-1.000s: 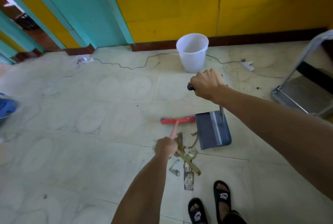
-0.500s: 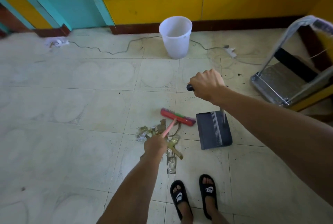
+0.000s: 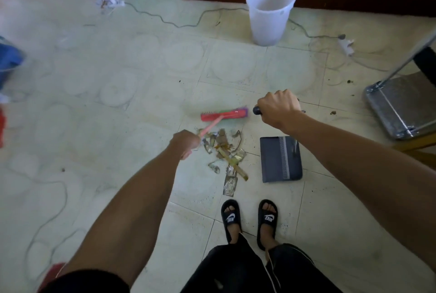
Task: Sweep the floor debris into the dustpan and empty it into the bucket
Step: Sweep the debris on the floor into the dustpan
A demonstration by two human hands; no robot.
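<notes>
While the left hand (image 3: 186,143) gripped the pink handle of the broom (image 3: 224,114), its red head lay beyond the debris (image 3: 224,151), which was scattered between that hand and the dustpan (image 3: 279,159). The right hand (image 3: 278,108) was clenched on the dustpan's upright handle, above the pan resting on the floor (image 3: 141,68). The bucket (image 3: 270,12) stood well apart by the wall, open tiles between.
</notes>
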